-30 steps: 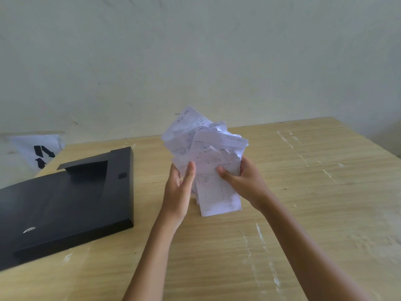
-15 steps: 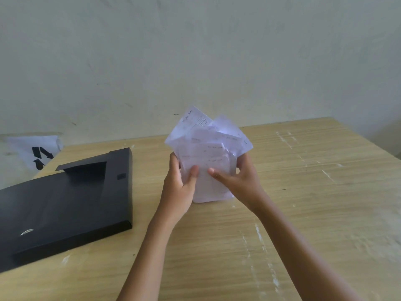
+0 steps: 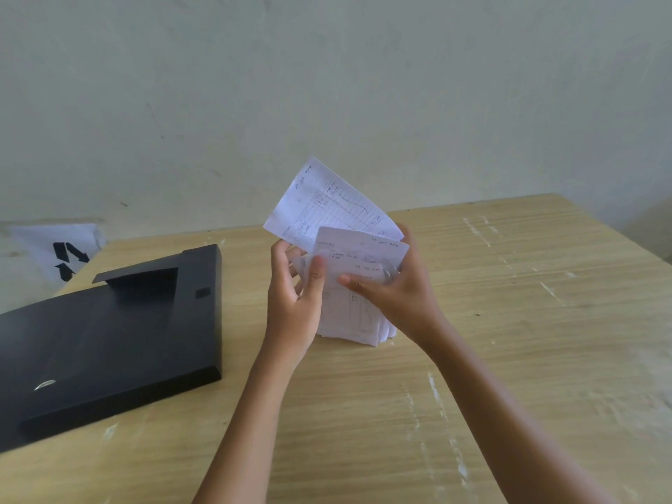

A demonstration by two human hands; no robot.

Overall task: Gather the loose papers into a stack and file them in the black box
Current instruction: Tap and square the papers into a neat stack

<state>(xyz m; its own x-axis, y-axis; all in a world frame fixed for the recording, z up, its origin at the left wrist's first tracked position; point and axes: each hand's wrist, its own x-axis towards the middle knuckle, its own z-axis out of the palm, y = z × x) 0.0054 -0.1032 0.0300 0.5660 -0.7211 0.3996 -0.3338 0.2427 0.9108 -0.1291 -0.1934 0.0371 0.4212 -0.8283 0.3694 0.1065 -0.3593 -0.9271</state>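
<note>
Both hands clamp the papers (image 3: 358, 285) upright, bottom edges on the table (image 3: 509, 321) near its middle; left hand (image 3: 294, 300) grips one side, right hand (image 3: 396, 289) the other; bare wood lies open toward the right and near edges; the black box (image 3: 109, 340) lies closed by the left edge; handwriting is unreadable; one ruled sheet (image 3: 327, 205) now juts higher than half a second ago.

To my left the black box (image 3: 109, 336) lies flat and shut, blocking that side of the tabletop (image 3: 527, 321). Between it and my hands runs a bare strip. Right of my hands, the wood is open to the edge.
</note>
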